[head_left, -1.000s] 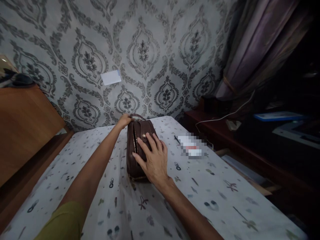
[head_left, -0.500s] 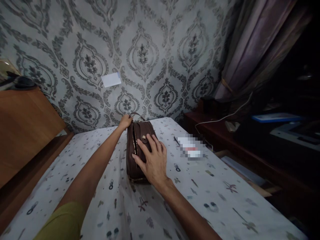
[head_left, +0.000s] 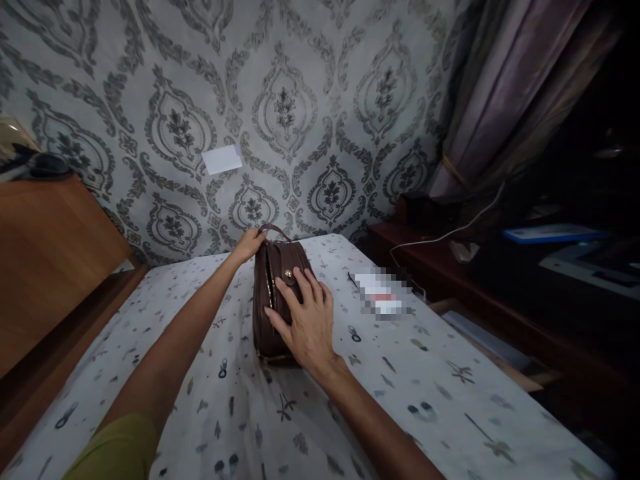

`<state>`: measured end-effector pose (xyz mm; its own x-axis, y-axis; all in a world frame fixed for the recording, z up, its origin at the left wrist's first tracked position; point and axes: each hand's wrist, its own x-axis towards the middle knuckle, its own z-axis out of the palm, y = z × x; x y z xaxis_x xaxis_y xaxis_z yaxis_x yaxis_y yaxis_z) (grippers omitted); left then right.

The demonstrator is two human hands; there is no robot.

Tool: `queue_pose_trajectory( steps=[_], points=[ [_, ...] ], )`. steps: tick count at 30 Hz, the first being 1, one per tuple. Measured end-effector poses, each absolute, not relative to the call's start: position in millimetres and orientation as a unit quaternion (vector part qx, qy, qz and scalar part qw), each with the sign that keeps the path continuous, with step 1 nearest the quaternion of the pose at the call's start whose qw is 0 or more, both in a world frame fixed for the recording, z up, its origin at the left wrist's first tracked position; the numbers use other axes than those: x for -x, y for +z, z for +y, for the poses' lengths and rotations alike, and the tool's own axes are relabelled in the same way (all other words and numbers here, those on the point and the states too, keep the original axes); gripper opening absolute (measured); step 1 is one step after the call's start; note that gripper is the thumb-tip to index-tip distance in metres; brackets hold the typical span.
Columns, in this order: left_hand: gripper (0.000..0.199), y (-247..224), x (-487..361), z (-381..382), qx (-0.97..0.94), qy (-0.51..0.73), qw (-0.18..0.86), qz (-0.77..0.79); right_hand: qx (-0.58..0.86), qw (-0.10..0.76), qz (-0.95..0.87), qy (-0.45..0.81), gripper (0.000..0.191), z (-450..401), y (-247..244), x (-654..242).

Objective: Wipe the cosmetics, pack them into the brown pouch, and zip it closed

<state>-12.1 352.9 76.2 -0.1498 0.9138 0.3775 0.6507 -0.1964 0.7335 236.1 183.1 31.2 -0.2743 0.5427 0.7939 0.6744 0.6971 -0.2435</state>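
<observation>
A dark brown handbag point(head_left: 270, 330) with a gold snap and a carrying loop lies on the patterned sheet. Along its left side a zipper point(head_left: 271, 280) shows a narrow dark gap. At the bag's far left corner, beside the base of the loop, my left hand point(head_left: 249, 245) is closed in a pinch on the bag; exactly which part sits between the fingertips is hidden. My right hand point(head_left: 311, 321) rests flat on the bag's top and right side, fingers spread below the snap, thumb near the zipper.
The bed sheet point(head_left: 380, 413) runs up to the patterned wall point(head_left: 285, 87). Right of the bag lies a blurred-out flat object point(head_left: 380, 295). A wooden board point(head_left: 55, 253) stands at the left. On the right are a dark red cabinet point(head_left: 415, 250), a white cable point(head_left: 445, 237) and a curtain point(head_left: 500, 100).
My left hand has shifted very slightly to the left at the bag's far corner. My right hand and the bag look almost unmoved.
</observation>
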Motion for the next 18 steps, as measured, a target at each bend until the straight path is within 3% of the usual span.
queue_pose_trajectory(
  steps=[5, 11, 18],
  points=[
    [0.034, 79.4, 8.3, 345.0, -0.643, 0.435, 0.16, 0.609, 0.384, 0.455, -0.801, -0.061, 0.048, 182.3, 32.1, -236.8],
    [0.022, 80.5, 2.8, 340.5, -0.646, 0.425, 0.169, 0.611, 0.397, 0.43, -0.808, -0.062, 0.044, 170.4, 44.3, -236.9],
    [0.017, 80.1, 3.2, 338.5, -0.628, 0.436, 0.161, 0.625, 0.332, 0.425, -0.839, -0.074, 0.046, 167.3, 38.5, -229.0]
  ],
)
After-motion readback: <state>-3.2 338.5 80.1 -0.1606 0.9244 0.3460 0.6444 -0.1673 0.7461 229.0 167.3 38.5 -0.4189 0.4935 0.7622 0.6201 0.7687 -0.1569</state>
